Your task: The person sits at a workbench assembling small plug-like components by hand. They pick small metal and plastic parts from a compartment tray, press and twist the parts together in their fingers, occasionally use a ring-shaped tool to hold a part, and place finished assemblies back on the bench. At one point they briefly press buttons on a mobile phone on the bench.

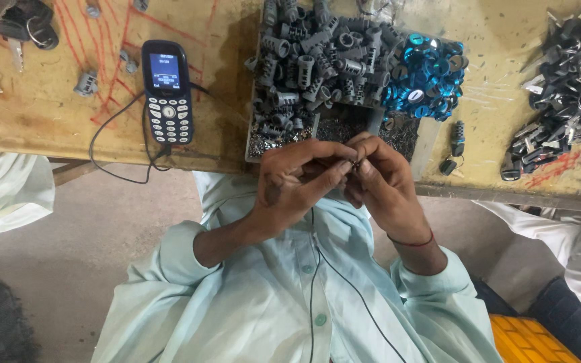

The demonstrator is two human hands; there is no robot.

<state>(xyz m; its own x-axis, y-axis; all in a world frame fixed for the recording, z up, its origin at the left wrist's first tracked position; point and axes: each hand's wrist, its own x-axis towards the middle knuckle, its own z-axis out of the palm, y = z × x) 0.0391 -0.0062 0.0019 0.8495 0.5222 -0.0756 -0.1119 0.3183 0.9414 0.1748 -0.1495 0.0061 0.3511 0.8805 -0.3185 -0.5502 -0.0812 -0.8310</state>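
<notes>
Left of the tray (255, 144), I see a dark keypad phone (167, 92) lying flat on the worktop (42, 114), its cord trailing off the edge. The tray keeps grey ribbed cylinders (311, 60) heaped within reach, I judge. Just below it, my left hand (297, 181) and right hand (381, 185) meet, fingers narrowed, pinching one small dark part (356, 165). Right of the tray lie blue rings (425, 77).

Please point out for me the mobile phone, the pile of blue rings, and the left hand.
Mobile phone (167, 92), head view, on its keypad's top.
Blue rings (425, 77), head view, middle of the pile.
Left hand (300, 180), head view, back of the hand.
</notes>
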